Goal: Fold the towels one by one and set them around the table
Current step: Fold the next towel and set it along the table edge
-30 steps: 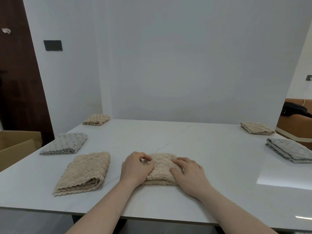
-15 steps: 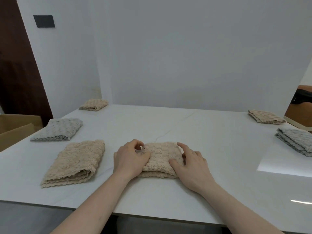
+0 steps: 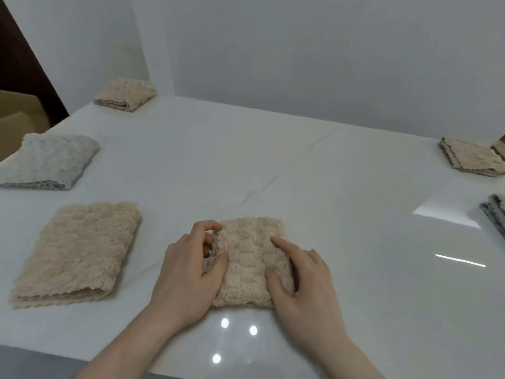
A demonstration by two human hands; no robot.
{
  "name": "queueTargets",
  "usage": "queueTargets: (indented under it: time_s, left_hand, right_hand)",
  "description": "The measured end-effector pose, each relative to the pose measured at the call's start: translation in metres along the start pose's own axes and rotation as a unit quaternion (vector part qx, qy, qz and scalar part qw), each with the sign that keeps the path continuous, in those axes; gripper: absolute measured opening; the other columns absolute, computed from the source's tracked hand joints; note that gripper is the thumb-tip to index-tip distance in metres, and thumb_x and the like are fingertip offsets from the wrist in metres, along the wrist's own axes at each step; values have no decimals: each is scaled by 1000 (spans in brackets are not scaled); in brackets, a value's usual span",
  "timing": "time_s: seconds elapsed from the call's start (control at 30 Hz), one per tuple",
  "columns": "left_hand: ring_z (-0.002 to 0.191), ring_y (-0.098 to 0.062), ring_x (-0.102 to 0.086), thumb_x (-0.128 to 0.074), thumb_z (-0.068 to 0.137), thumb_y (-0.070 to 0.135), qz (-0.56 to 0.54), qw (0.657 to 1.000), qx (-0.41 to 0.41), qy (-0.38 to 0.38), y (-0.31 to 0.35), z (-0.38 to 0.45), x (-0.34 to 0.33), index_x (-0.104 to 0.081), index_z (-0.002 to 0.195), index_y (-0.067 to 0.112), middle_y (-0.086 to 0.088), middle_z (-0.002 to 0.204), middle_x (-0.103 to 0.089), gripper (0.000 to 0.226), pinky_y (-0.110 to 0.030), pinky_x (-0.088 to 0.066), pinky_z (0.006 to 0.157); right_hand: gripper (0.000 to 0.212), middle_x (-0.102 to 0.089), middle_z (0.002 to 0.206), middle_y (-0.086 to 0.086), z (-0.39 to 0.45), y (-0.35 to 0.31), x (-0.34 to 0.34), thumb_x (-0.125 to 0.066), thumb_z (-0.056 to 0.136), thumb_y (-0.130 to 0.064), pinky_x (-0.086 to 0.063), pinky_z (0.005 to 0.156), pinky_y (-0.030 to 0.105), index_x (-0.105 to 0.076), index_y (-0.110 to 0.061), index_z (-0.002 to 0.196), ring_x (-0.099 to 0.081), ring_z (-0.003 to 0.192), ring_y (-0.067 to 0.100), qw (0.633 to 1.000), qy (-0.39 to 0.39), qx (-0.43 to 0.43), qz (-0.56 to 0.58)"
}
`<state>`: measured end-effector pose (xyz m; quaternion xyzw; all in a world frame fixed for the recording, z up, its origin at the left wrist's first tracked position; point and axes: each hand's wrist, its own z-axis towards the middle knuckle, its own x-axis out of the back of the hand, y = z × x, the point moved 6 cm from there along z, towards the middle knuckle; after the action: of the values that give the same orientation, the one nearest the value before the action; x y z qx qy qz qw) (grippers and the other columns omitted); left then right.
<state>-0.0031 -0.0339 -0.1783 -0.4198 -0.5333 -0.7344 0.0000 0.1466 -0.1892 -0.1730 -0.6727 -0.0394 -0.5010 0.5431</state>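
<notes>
White glossy surface (image 3: pixel 341 214), faint grey veining, light glare spots near the front edge. No writing or brand readable anywhere; towels w/o visible tags.

Folded beige towel, near left (image 3: pixel 79 253), biggest, flat, layered edges facing near side. Well apart from the hands.

Grey folded towel, left edge (image 3: pixel 49 161), farther back. Beige folded towel, far left corner (image 3: pixel 125 94), by the wall. Beige folded towel, far right (image 3: pixel 472 157), partly cut by frame. Grey towel, right edge (image 3: pixel 496 214), mostly out of frame.

Small beige towel, centre near (image 3: pixel 251 258), folded into a compact rectangle, flat on surface betw. both hands. Left hand (image 3: pixel 188 272) at its left edge: fingers (image 3: pixel 207 228) curled, thumb tip on the towel's top, edge of the fabric pinched betw. thumb and fingers. Right hand (image 3: pixel 303 280) on its right part: fingers (image 3: pixel 284 246) fairly straight, spread narrow, pressing down on top; thumb on the near right area. Not curled round anything.

Cardboard box (image 3: pixel 19 116) beyond the left edge, off the surface. Dark brown door (image 3: pixel 16 58) behind it. Plain white walls at the far side.

Nothing betw. the hands and the centre towel; open surface all round it.
</notes>
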Motion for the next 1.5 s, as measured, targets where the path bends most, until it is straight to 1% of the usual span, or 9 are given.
queueTargets:
  time_s: [0.17, 0.4, 0.5, 0.7, 0.8, 0.97, 1.17, 1.3, 1.5]
  left_hand:
    - [85, -11, -57, -60, 97, 18, -5, 991, 98, -87, 22, -2, 18, -37, 109, 34, 4, 96, -59, 30, -33, -49, 77]
    - [79, -22, -63, -55, 100, 11, -115, 941, 261, -181, 88, -35, 66, -40, 121, 28, -6, 109, -56, 31, -40, -54, 70]
    - [88, -22, -67, -61, 97, 6, -170, 930, 277, -174, 116, -50, 85, -42, 125, 23, 2, 115, -55, 37, -31, -53, 67]
    - [76, -25, -66, -71, 78, 14, -140, 911, 255, -292, 137, -79, 74, -58, 103, 24, -9, 102, -69, 30, -49, -56, 81]
    - [58, -5, -55, -69, 85, 2, -127, 920, 229, -290, 154, -78, 59, -67, 97, 21, -3, 81, -67, 22, -29, -52, 62]
    - [96, -12, -67, -65, 86, 3, -127, 931, 183, -290, 195, -63, 7, -70, 102, 35, 14, 114, -68, 36, -25, -55, 85]
    - [86, -15, -63, -60, 86, 5, -93, 948, 144, -269, 250, -58, -79, -62, 108, 44, 8, 115, -63, 45, -24, -55, 77]
    - [115, 9, -50, -60, 87, 2, -71, 965, 124, -221, 293, -65, -129, -54, 120, 40, 19, 130, -49, 50, -20, -44, 106]
    - [107, 18, -49, -54, 88, 5, -32, 974, 131, -182, 325, -68, -179, -50, 132, 32, 21, 147, -27, 52, -5, -46, 82]
  right_hand:
    - [45, -60, 102, -29, 5, -15, 12, -67, 86, -31, -41, 112, 45, -58, -45, 128, -48, 109, -7, 992, -63, -99, 52]
    - [42, -66, 120, -12, -38, -100, 75, -55, 88, -5, -48, 89, 8, -62, -28, 123, -61, 105, -6, 948, -52, -254, 185]
    - [44, -69, 115, -15, -59, -113, 101, -56, 85, -6, -53, 84, 17, -63, -39, 114, -63, 96, 0, 935, -17, -280, 218]
    - [44, -69, 107, -12, -78, -101, 134, -62, 83, -7, -49, 69, 15, -66, -42, 110, -59, 75, 2, 933, -19, -295, 206]
    - [43, -67, 107, -15, -81, -85, 149, -63, 85, -10, -45, 66, 13, -66, -43, 112, -56, 71, 0, 935, -32, -294, 196]
    - [39, -63, 115, -17, -82, -37, 189, -66, 89, -22, -46, 70, 17, -62, -45, 120, -59, 72, 3, 938, -20, -296, 177]
    - [44, -60, 124, -21, -72, 47, 246, -65, 86, -28, -54, 95, 36, -58, -49, 124, -56, 89, 6, 951, -42, -267, 147]
    - [49, -54, 129, -21, -65, 102, 287, -65, 90, -24, -49, 104, 33, -54, -45, 133, -59, 109, 9, 957, -94, -248, 114]
    - [57, -51, 125, -14, -47, 148, 310, -64, 94, -20, -45, 90, 21, -46, -37, 145, -59, 95, 0, 961, -179, -199, 67]
